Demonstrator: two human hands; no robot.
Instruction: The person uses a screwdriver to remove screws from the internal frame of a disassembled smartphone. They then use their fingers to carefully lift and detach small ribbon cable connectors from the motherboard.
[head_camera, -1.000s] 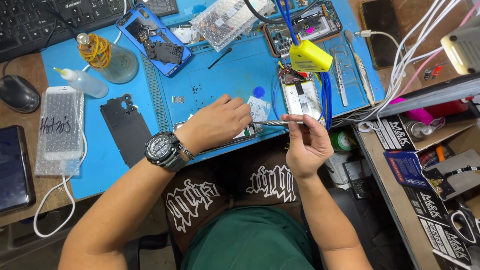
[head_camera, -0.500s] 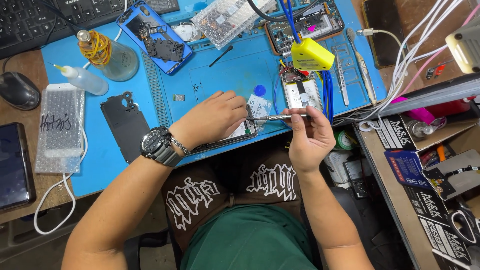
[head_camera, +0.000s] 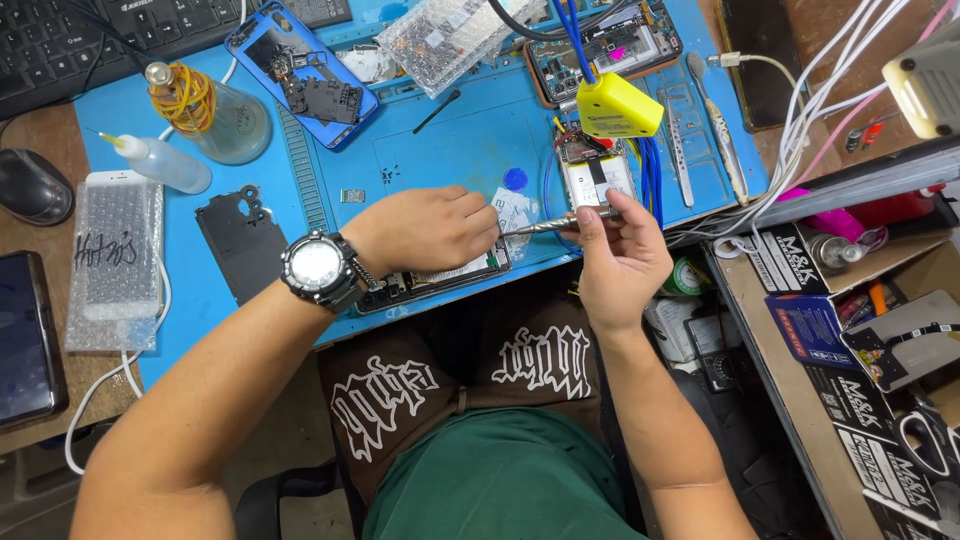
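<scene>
Left hand (head_camera: 425, 228): lying palm-down over an opened phone (head_camera: 440, 275) at the near edge of the blue work mat (head_camera: 470, 150), fingers curled and pressing it flat; a wristwatch (head_camera: 315, 268) is sitting on that wrist.

Right hand (head_camera: 620, 262): pinching a slim metal screwdriver (head_camera: 555, 224) between thumb and fingertips, closed on the shaft; its tip is pointing left toward the phone's right end, just beside the left fingertips.

Surroundings: a second opened phone (head_camera: 595, 180) is lying just beyond the right hand, under a yellow box (head_camera: 615, 108) with blue wires; tweezers (head_camera: 705, 135) are resting at far right; a glass bottle (head_camera: 215, 115) and a squeeze bottle (head_camera: 160, 162) are standing at far left.

Risks, as judged: the phone is overhanging the near mat edge, so a slackening press could be letting it slide off; the tip is working close to the left fingertips, so a slip could be jabbing them or gouging the board; small screws could be rolling off the edge.
</scene>
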